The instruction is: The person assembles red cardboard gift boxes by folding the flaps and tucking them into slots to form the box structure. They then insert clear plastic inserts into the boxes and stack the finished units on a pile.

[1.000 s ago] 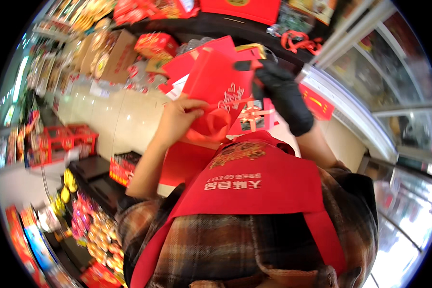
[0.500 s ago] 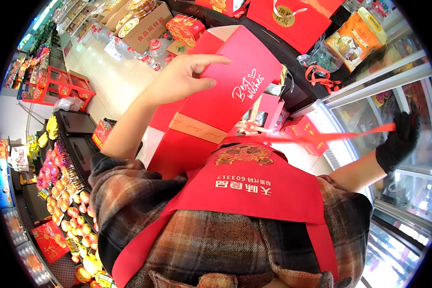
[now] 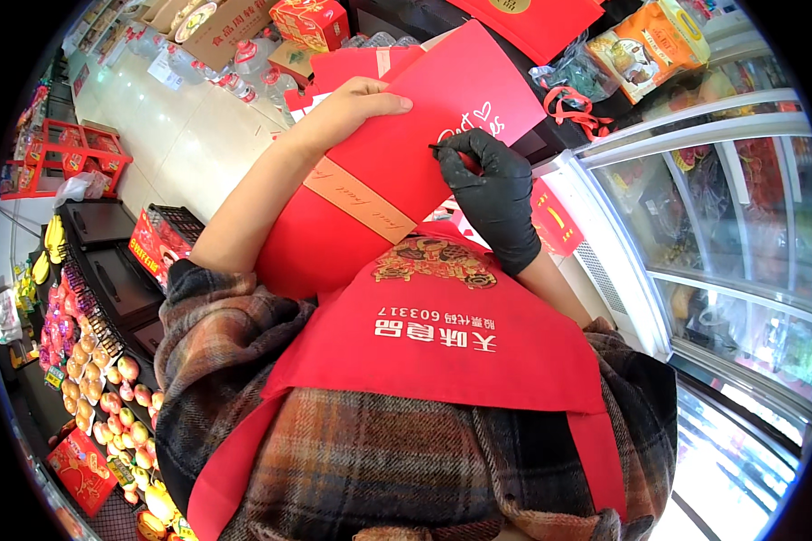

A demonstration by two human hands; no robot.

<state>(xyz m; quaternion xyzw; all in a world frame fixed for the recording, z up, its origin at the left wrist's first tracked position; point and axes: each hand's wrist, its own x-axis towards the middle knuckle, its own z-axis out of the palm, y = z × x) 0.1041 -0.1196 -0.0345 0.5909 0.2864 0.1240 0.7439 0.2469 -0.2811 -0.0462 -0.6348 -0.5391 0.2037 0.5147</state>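
A tall red gift box (image 3: pixel 350 206) with a gold printed band and white lettering on its upper part leans in front of my red apron (image 3: pixel 424 338). My bare left hand (image 3: pixel 359 110) is closed over the box's left side, its thumb lying along the red face. My right hand (image 3: pixel 492 185), in a black glove, lies against the box's right side, over part of the lettering. Its thumb and fingers are pinched together at the red surface; what they pinch, if anything, is hidden.
Glass-door fridges (image 3: pixel 722 207) line the right. Beyond the box are an orange food bag (image 3: pixel 650 54), a red bag (image 3: pixel 541 27) and a cardboard carton (image 3: pixel 230 36) beside large clear bottles (image 3: pixel 254 59). Fruit (image 3: pixel 122 415) is stacked at the left, near a red crate (image 3: pixel 72 158).
My right hand has come in from the far right to the box, and the red strip stretched toward it no longer shows. My left hand, lifted with fingers apart before, has closed on the box.
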